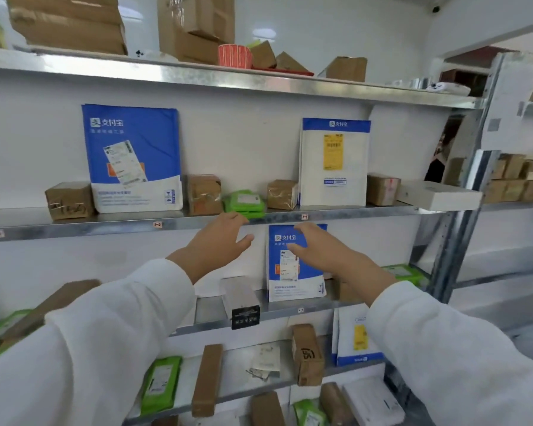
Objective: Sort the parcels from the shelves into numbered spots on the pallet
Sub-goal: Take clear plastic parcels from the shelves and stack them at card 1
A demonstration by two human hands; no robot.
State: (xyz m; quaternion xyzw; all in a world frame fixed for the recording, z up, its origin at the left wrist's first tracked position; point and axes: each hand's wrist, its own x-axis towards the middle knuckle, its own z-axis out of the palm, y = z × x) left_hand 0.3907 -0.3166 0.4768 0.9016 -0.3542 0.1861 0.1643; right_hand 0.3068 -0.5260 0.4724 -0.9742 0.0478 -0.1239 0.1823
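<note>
**Open hands reach into the parcel shelves**

A person in white sleeves [105, 333] stretches both arms toward a rack of parcels, and neither hand holds anything. The left hand [217, 238] is raised with fingers straight and thumb spread. Its fingertips reach the front lip of the metal shelf [105, 226], directly under a green packet [244, 203] lying flat on that shelf. Whether the fingers touch the lip cannot be told.

The right hand [320, 250], fingers apart and relaxed, hangs in front of the upper right part of a blue-and-white mailer [286, 284] standing upright on the shelf below. Contact with it cannot be made out.

Below and between the two hands a silver-and-black box [240, 298] juts over the lower shelf's edge. Small brown cartons flank the green packet, one [204, 194] above the left hand and one [282, 195] above the gap between the hands. Up and to the left of the left hand stands a large blue mailer [133, 155]. A white mailer with a yellow label [334, 161] stands straight above the right hand.
</note>
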